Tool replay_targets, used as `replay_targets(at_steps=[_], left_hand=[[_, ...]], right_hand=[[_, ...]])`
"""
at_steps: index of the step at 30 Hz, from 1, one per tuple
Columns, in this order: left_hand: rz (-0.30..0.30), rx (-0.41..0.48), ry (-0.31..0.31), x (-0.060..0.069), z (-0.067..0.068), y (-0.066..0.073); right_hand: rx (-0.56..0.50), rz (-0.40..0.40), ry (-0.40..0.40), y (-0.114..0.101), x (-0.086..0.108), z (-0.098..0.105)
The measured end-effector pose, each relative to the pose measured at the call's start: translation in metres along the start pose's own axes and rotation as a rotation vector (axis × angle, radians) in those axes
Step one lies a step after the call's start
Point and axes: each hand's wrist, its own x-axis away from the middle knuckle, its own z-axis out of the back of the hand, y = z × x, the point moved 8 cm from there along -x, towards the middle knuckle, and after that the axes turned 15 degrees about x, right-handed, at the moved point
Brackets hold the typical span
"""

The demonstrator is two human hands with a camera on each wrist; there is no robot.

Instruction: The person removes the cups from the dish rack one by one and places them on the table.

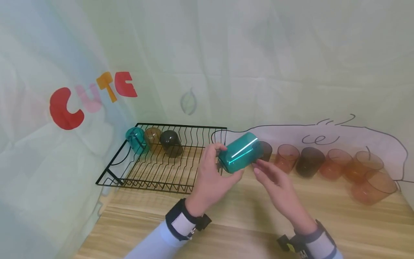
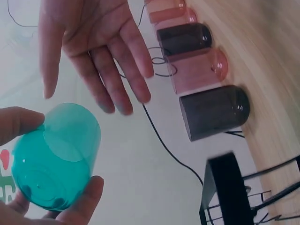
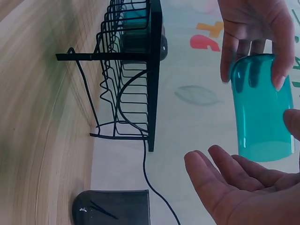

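Observation:
A translucent teal cup [image 1: 240, 153] is held tilted above the table, in front of the row of cups. My left hand [image 1: 213, 176] grips it around its base end, thumb on one side and fingers on the other; the left wrist view shows the cup [image 2: 61, 154] from its bottom. Close to the rim end is my right hand [image 1: 278, 185], its fingers extended and parted. In the left wrist view the right hand [image 2: 96, 51] looks apart from the cup. The right wrist view shows the right palm [image 3: 239, 187] turned toward the cup's rim.
At the left stands a black wire dish rack [image 1: 155, 187] holding a teal cup [image 1: 136, 139], a brown cup [image 1: 152, 136] and a dark grey cup [image 1: 170, 142]. Several dark, pink and orange cups, including a dark one [image 1: 310, 162], line the wooden table [image 1: 239, 233] at right. A printed cloth hangs behind.

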Motion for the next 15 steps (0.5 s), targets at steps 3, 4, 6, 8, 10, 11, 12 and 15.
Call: replay_targets(at_steps=[3,4,6,8,10,11,12,15], left_hand=[[0.003,0.05,-0.027,0.004,-0.008,0.002],[0.009,0.06,-0.033,0.005,-0.01,0.002],[0.019,0.052,-0.042,0.007,-0.013,0.001],[0.025,0.021,-0.047,0.008,-0.014,0.001],[0.022,-0.014,-0.057,0.01,-0.015,0.001],[0.019,-0.027,-0.062,0.01,-0.016,0.001],[0.017,-0.032,-0.07,0.011,-0.017,0.001],[0.02,-0.036,-0.098,0.013,-0.02,-0.001]], right_hand=[[-0.071,0.011,-0.032,-0.002,0.0,-0.002],[-0.099,0.016,-0.04,-0.003,0.0,-0.002],[-0.133,0.025,-0.047,-0.005,0.0,-0.002],[-0.15,0.033,-0.048,-0.006,0.0,-0.002],[-0.161,0.036,-0.041,-0.006,0.0,-0.002],[-0.159,0.035,-0.035,-0.005,0.0,-0.001],[-0.152,0.033,-0.028,-0.005,0.0,-0.001],[-0.122,0.034,-0.003,-0.003,0.001,0.001]])
